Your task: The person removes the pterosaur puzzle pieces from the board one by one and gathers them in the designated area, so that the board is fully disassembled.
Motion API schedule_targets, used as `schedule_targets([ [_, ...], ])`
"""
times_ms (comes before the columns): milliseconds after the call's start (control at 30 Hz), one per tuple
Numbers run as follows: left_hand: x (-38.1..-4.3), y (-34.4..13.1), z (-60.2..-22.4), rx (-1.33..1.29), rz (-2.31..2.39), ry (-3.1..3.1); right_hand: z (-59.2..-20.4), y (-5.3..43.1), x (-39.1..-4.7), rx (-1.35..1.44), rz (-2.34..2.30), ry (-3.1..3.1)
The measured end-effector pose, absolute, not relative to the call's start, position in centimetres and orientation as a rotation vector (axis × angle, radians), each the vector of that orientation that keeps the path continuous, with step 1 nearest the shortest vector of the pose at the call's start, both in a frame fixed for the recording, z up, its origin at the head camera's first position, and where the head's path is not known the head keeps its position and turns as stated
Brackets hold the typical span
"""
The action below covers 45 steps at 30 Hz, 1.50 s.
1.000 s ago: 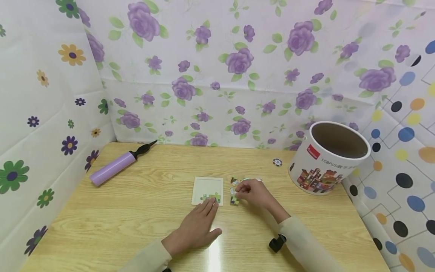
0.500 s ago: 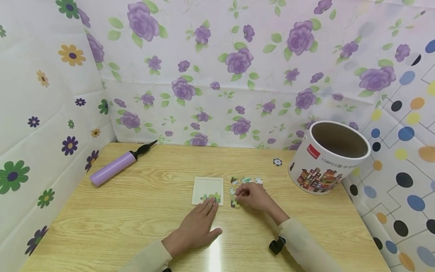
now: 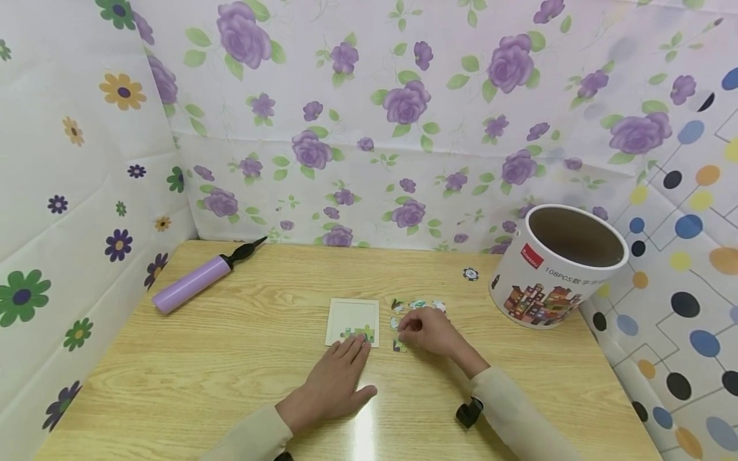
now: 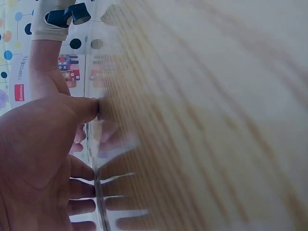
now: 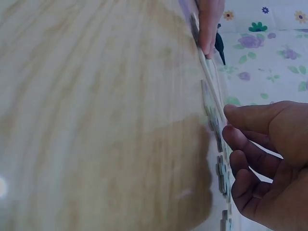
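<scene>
My left hand (image 3: 334, 387) lies flat with straight fingers, its fingertips over the near edge of a small square puzzle tray (image 3: 330, 320). Inside that tray, green jigsaw pieces (image 3: 366, 331) sit along the near side, partly covered by the fingertips. To the right, my right hand (image 3: 429, 331) hovers low over loose jigsaw pieces. One dark and green piece (image 3: 399, 346) lies just below its fingertips, and a pale piece (image 3: 394, 324) just left of them. In the right wrist view the thumb (image 5: 250, 118) and curled index finger stand slightly apart, nothing visible between them.
Several more loose pieces, such as a blue-green one (image 3: 417, 304), lie behind the right hand. A large white bucket (image 3: 536, 288) stands at the back right, a poker chip (image 3: 470, 274) beside it. A purple hand pump (image 3: 193, 285) lies at the back left.
The loose green piece by the right hand has shifted slightly toward the near side, and the right hand has moved a little off it. The left hand stays put.
</scene>
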<state>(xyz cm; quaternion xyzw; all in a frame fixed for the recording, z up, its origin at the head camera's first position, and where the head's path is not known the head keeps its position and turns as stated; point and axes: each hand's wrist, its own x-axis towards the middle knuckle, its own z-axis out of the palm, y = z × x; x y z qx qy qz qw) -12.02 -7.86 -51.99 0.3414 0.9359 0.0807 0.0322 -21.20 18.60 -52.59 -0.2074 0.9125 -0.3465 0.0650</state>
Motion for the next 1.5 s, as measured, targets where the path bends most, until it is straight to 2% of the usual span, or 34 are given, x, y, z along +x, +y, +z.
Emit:
schedule_targets([
  [967,-11.4,-7.1,-51.6,1.042,0.051,2.895,-51.0,11.9,-23.2,-0.771,-1.049,2.625],
  [1500,-11.3,-7.5,-52.1,1.083,0.080,2.900,-52.1,9.5,-24.0,-0.883,-0.971,2.629],
])
